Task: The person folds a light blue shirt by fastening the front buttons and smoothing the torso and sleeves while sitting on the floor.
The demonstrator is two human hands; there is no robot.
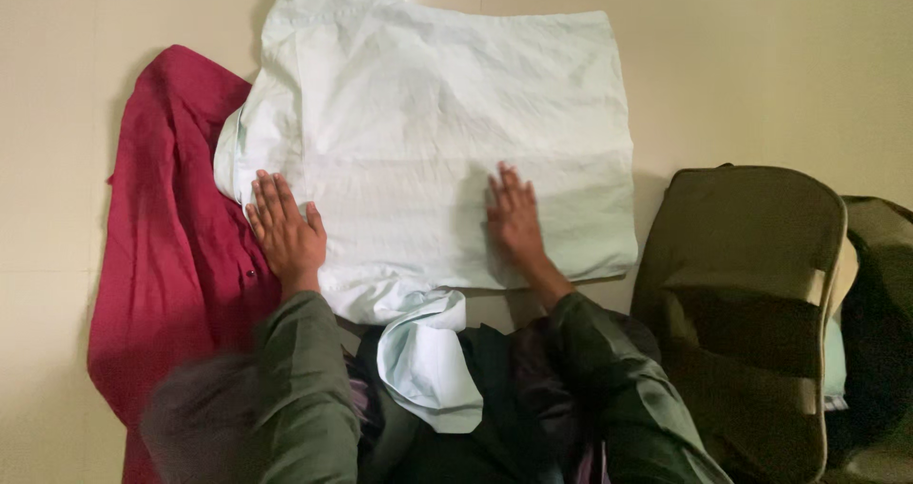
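On floor: pale blue shirt (447,132), creased, folded; left hand (285,229), right hand (514,215) pressed flat, grip open.

Red garment (171,256) partly hidden under pale blue shirt (447,132), its near end cut by the bottom edge. Shirt collar end cut by the far edge. Olive bag (742,284) cropped near right; left sleeve (295,389) blurred.

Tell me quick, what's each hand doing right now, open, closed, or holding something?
Left hand: open, flat on the pale blue shirt, holding nothing.
Right hand: open, flat on the same shirt, holding nothing.
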